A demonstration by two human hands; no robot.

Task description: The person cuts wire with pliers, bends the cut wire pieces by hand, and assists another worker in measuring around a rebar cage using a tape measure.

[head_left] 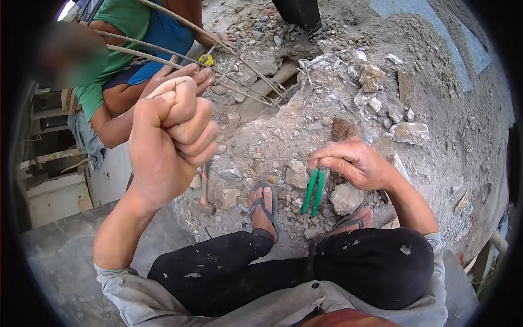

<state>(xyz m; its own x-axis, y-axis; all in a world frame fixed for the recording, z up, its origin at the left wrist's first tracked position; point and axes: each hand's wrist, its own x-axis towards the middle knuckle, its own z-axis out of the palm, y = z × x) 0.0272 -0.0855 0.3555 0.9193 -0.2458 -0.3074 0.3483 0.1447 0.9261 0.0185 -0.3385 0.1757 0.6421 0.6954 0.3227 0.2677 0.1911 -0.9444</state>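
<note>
My left hand (171, 128) is raised and closed in a fist. A short piece of thin dark wire (175, 87) shows between its thumb and forefinger. Lower and to the right, my right hand (351, 162) grips a pair of pliers (313, 192) by the head end. Their two green handles hang down, slightly apart, and the jaws are hidden by my fingers. Beyond my left hand, a cage of steel rebar (188, 57) slants down towards a hole in the rubble.
A co-worker in a green shirt (122, 24) crouches at upper left, one hand (182, 73) by the rebar. Broken stones (346, 199) lie around my feet. A hammer (204, 188) rests on the ground. Grey sand (436, 71) is heaped at upper right, near a dark bucket (299, 13).
</note>
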